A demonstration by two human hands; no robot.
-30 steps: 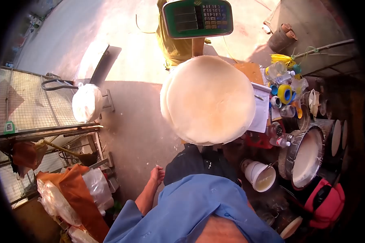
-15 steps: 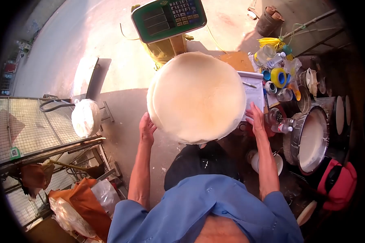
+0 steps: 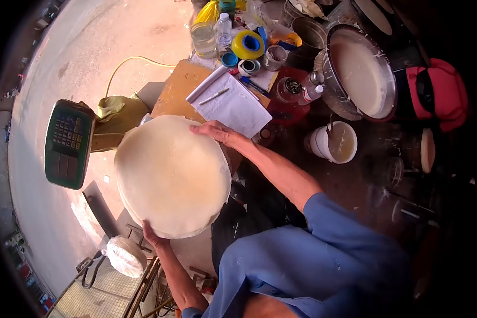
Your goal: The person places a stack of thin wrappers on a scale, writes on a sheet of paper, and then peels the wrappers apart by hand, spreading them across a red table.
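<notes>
A stack of round, pale, thin sheets [image 3: 172, 175] lies between my two hands, with uneven layered edges. My left hand [image 3: 155, 236] is at its lower left edge, the fingers passing out of sight at the rim. At the upper right rim my right hand [image 3: 214, 131] grips the stack, its thumb or fingers on the top. A green scale display with a keypad [image 3: 69, 144] stands left of the stack. What lies directly beneath the sheets is hidden.
An open notebook [image 3: 229, 100] with a pen lies beyond my right hand, near jars, bottles and yellow tape [image 3: 248, 44]. A large basin of pale batter [image 3: 360, 74] and a white bucket [image 3: 334, 142] stand right. A wrapped white bundle [image 3: 126, 256] sits lower left.
The view has turned, so the scale and stack now appear farther left. Both hands, apart from the stack's sides before, now touch its rim.
</notes>
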